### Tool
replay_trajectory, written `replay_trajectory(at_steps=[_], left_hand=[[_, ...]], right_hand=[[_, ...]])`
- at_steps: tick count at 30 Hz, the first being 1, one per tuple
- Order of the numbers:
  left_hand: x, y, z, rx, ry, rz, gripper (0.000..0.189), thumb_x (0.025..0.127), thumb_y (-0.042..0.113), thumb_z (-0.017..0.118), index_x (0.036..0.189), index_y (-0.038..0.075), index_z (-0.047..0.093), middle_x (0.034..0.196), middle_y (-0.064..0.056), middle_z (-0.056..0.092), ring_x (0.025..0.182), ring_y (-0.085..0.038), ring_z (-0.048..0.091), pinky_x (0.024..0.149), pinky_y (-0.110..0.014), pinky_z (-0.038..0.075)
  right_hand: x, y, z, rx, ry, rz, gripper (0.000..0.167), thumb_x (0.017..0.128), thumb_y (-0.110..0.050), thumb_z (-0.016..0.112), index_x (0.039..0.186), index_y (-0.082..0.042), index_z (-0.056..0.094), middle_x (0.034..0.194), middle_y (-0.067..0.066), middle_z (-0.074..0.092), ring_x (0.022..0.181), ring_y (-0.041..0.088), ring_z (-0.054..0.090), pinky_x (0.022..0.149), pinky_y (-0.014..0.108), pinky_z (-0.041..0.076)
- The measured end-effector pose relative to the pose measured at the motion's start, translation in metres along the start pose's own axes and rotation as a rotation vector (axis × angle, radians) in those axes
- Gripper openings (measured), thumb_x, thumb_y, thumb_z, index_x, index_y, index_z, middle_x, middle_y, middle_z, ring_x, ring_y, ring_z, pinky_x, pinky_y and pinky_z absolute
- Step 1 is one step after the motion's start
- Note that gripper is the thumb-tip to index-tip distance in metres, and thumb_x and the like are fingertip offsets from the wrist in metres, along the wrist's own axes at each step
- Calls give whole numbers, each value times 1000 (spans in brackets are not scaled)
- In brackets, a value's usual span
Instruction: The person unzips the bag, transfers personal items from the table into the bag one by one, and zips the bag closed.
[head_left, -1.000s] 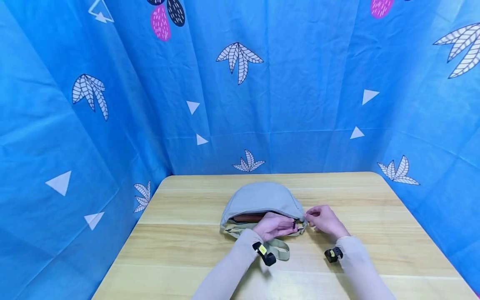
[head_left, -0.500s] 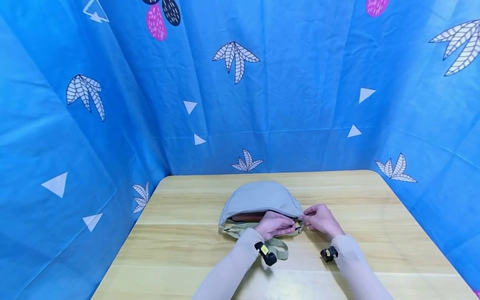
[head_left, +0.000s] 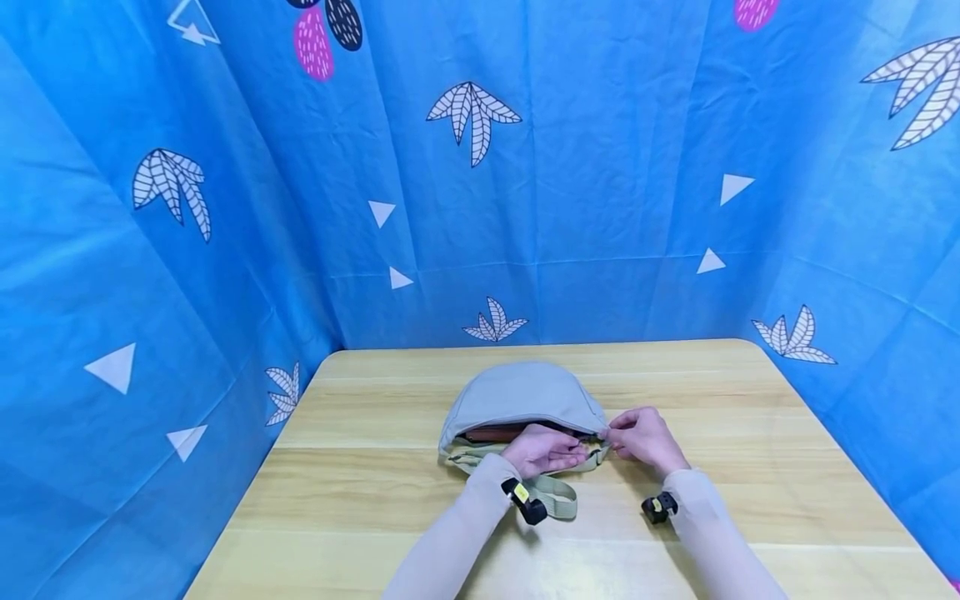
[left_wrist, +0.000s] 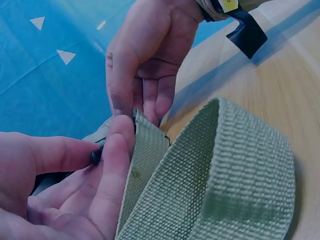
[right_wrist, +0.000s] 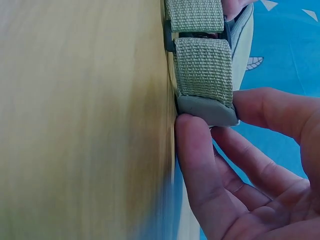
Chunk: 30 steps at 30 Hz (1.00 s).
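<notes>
A grey waist bag [head_left: 525, 392] lies on the table with its zipped mouth gaping toward me. Inside the opening shows something flat and brown [head_left: 491, 434]. My left hand [head_left: 543, 450] is at the right part of the mouth, thumb and fingers pinching a small black zipper pull [left_wrist: 96, 156] in the left wrist view. At the bag's right end, my right hand [head_left: 647, 437] pinches the grey end tab [right_wrist: 207, 109] where the green webbing is sewn on, thumb on one side and fingers on the other.
A loop of green webbing strap [left_wrist: 250, 165] stands out from the bag's front, beside my left wrist. A dark buckle [right_wrist: 200, 36] sits on the webbing near the tab. Blue patterned curtain [head_left: 600, 167] surrounds the wooden table [head_left: 337, 500].
My right hand has come left and taken hold of the bag's right end. My left hand has shifted slightly left along the mouth. The bag stays nearly in place.
</notes>
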<state>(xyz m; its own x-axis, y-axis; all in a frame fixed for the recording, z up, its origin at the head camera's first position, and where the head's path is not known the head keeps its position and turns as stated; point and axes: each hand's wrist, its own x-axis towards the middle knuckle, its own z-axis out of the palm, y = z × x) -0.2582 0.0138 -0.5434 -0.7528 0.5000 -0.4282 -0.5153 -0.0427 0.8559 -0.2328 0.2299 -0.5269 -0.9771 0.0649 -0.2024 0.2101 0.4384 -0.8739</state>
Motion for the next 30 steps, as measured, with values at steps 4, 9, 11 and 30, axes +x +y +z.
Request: replay_trajectory(at_steps=[4,9,11,30], left_hand=[[1,2,-2,-14,-24,-23,27,101,1,59,123,-14,66,121,-31,70,96,-23,78,91,-30,61],[1,2,-4,-23,-50,-36,28,103,2,56,125,-13,64,127,-33,66,114,-34,73,98,-34,58],[1,2,-4,-17,-57,-27,28,103,2,55,125,-13,64,127,-34,65,118,-37,71,99,-35,58],[-4,0,0,46,11,60,24,97,1,65,116,-12,70,109,-29,74,88,-22,79,84,-32,63]], right_hand=[[0,-1,-1,8,-6,-4,32,87,-11,79,110,11,70,92,18,76,70,18,73,68,33,63],[-1,-1,-2,16,-6,-5,32,87,-10,78,109,12,70,93,19,76,70,17,73,69,33,63],[-1,-1,-2,20,-4,-5,31,87,-10,79,108,12,71,93,19,76,70,17,73,68,33,63],[-2,-1,0,20,4,-16,31,87,-10,79,108,12,71,96,22,76,71,19,74,68,32,63]])
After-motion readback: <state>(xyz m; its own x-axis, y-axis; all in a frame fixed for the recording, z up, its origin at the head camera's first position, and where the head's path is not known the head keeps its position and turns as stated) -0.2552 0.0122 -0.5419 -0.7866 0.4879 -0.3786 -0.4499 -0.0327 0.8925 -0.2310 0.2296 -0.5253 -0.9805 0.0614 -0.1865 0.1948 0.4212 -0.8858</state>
